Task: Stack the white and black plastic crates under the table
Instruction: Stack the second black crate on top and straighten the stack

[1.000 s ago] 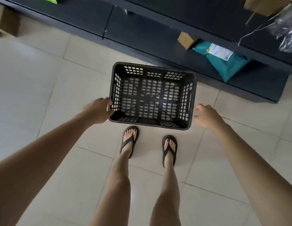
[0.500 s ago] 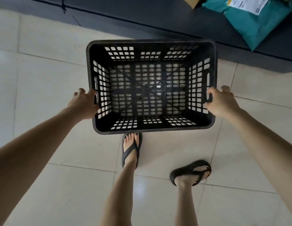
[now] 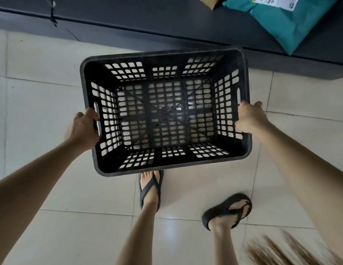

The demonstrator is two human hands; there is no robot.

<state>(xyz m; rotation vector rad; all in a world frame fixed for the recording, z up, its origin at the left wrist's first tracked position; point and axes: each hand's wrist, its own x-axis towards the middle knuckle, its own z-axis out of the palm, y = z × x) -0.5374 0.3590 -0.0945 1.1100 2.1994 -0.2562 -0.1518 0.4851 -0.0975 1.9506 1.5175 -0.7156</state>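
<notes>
An empty black plastic crate (image 3: 165, 115) with perforated walls hangs above the tiled floor, held level at its two short sides. My left hand (image 3: 81, 129) grips the handle slot on the crate's left wall. My right hand (image 3: 250, 118) grips the rim of the right wall by its handle slot. No white crate is in view.
A dark low shelf (image 3: 167, 22) runs along the far side, with a teal parcel (image 3: 283, 22) and a cardboard box corner (image 3: 210, 1) on it. My feet in dark flip-flops (image 3: 150, 190) stand on the pale tiles below the crate. Brown broom bristles (image 3: 278, 251) show at the bottom right.
Both hands closed on the crate's sides and lifted it off the floor towards me. My right foot stepped back and to the right.
</notes>
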